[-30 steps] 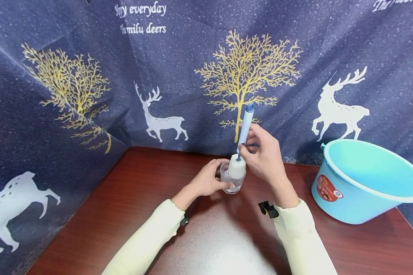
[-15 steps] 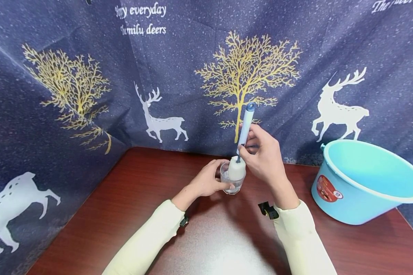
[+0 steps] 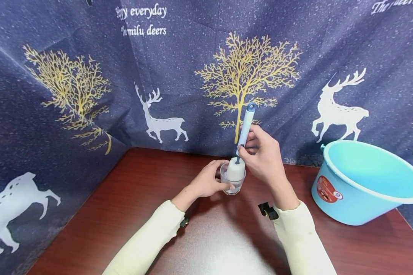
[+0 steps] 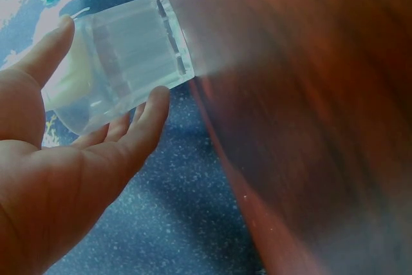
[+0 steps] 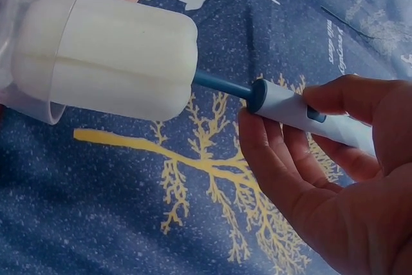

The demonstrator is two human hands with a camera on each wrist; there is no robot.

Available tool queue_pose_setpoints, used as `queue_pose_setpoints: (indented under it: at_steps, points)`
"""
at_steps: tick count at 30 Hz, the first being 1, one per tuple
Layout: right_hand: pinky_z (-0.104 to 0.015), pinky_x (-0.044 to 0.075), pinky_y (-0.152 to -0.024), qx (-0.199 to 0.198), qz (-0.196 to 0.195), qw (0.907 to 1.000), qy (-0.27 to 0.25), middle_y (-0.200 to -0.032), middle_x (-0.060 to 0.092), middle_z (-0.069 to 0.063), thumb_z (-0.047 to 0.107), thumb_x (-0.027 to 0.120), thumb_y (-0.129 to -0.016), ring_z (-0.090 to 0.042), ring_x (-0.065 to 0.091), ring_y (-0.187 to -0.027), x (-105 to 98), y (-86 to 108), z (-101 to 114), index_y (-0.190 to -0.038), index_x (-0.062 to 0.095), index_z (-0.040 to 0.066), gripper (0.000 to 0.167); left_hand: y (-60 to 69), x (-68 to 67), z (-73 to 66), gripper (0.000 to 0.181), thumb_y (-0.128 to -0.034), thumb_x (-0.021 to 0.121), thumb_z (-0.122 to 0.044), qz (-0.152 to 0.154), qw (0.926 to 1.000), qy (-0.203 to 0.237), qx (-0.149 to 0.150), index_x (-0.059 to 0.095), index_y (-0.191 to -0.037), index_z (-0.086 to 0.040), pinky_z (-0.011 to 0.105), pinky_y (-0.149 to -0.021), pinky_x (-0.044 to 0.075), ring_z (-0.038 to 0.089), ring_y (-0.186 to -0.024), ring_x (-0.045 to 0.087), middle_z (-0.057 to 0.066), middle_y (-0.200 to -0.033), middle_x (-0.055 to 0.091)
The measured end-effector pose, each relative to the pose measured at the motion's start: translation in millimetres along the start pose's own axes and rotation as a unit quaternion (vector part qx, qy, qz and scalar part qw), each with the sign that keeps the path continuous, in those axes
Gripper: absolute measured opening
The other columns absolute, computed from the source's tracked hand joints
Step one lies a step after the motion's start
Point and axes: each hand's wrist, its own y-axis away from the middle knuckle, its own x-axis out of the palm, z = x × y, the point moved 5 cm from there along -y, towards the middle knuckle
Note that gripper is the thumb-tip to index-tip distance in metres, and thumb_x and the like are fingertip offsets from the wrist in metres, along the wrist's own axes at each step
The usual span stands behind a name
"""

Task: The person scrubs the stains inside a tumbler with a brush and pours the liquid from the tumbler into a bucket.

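Note:
My left hand (image 3: 208,181) grips a clear glass cup (image 4: 135,49) around its side, thumb on one side and fingers on the other. In the left wrist view the cup's lower part looks clear and its base is near the table. My right hand (image 3: 265,152) pinches the light blue handle (image 3: 246,128) of a sponge cup brush. The brush's white sponge head (image 5: 122,49) sits partly inside the cup's mouth, its upper part sticking out above the rim. A thin dark blue rod (image 5: 222,84) joins the head to the handle, which tilts slightly right.
A light blue bucket (image 3: 351,202) with a red label stands on the right of the reddish-brown table (image 3: 124,214). Behind the table hangs a dark blue cloth (image 3: 179,84) printed with deer and golden trees.
The sponge head has gone slightly lower into the cup, and the handle has shifted a little with it. The left hand and cup hold nearly the same place.

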Motion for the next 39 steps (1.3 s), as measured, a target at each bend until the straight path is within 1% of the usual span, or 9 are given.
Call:
queue_pose_setpoints:
  at_steps: [5, 12, 17, 23, 28, 34, 39]
  points:
    - [-0.040, 0.066, -0.080, 0.002, 0.000, 1.0000, -0.001, -0.100, 0.071, -0.012, -0.006, 0.076, -0.087, -0.026, 0.076, -0.089, 0.3, 0.1, 0.1, -0.128, 0.067, 0.006, 0.044, 0.6, 0.1, 0.1, 0.084, -0.0825, 0.093, -0.014, 0.000, 1.0000, -0.002, -0.001, 0.048, -0.152, -0.004, 0.026, -0.092, 0.060, 0.029, -0.121, 0.066, 0.016, -0.143, 0.050]
    - [-0.038, 0.066, -0.080, 0.004, 0.001, 1.0000, -0.003, -0.100, 0.070, -0.013, -0.005, 0.077, -0.087, -0.026, 0.076, -0.088, 0.5, 0.6, 0.2, -0.125, 0.065, 0.004, 0.041, 0.3, 0.1, 1.8, 0.084, -0.0828, 0.093, -0.013, 0.000, 1.0000, -0.009, -0.004, 0.047, -0.153, -0.003, 0.034, -0.096, 0.061, 0.026, -0.121, 0.066, 0.015, -0.143, 0.050]
    - [-0.039, 0.066, -0.079, 0.002, 0.000, 1.0000, -0.007, -0.100, 0.071, -0.013, -0.006, 0.078, -0.087, -0.026, 0.076, -0.088, 0.8, 1.0, 0.3, -0.123, 0.065, 0.003, 0.040, 0.8, 0.2, 1.5, 0.085, -0.0829, 0.093, -0.014, -0.001, 0.9999, -0.012, -0.003, 0.046, -0.153, -0.002, 0.035, -0.096, 0.061, 0.026, -0.121, 0.066, 0.016, -0.143, 0.051]
    - [-0.043, 0.066, -0.076, 0.011, 0.003, 0.9999, -0.001, -0.100, 0.070, -0.012, -0.004, 0.078, -0.088, -0.026, 0.077, -0.087, 1.3, 1.5, -1.2, -0.121, 0.063, 0.005, 0.037, 0.8, -0.2, 2.0, 0.087, -0.0829, 0.093, -0.016, -0.002, 0.9998, -0.021, -0.001, 0.046, -0.154, -0.003, 0.038, -0.098, 0.061, 0.026, -0.123, 0.064, 0.016, -0.144, 0.051]
    - [-0.044, 0.066, -0.077, 0.016, 0.005, 0.9998, -0.004, -0.102, 0.070, -0.012, -0.004, 0.077, -0.089, -0.027, 0.077, -0.088, 1.6, 1.2, -1.8, -0.121, 0.063, 0.005, 0.037, 0.6, -0.9, 0.2, 0.086, -0.0826, 0.094, -0.016, -0.002, 0.9997, -0.023, 0.004, 0.047, -0.154, -0.002, 0.034, -0.096, 0.061, 0.026, -0.124, 0.063, 0.016, -0.144, 0.051]
    - [-0.045, 0.066, -0.079, 0.023, 0.004, 0.9997, 0.000, -0.104, 0.069, -0.013, -0.002, 0.078, -0.089, -0.028, 0.077, -0.090, 1.4, 0.7, -3.5, -0.117, 0.060, 0.004, 0.034, -0.1, -1.1, -0.9, 0.085, -0.0831, 0.093, -0.015, 0.000, 0.9996, -0.029, 0.004, 0.047, -0.154, -0.001, 0.028, -0.093, 0.061, 0.024, -0.123, 0.064, 0.015, -0.143, 0.051]
    - [-0.046, 0.066, -0.078, 0.024, 0.002, 0.9997, 0.006, -0.106, 0.069, -0.014, -0.002, 0.078, -0.089, -0.029, 0.077, -0.090, 2.1, 0.5, -4.1, -0.116, 0.059, 0.003, 0.034, 0.3, -1.0, -1.1, 0.086, -0.0825, 0.094, -0.016, -0.003, 0.9996, -0.029, 0.005, 0.047, -0.153, -0.001, 0.030, -0.094, 0.061, 0.025, -0.122, 0.064, 0.016, -0.144, 0.051]
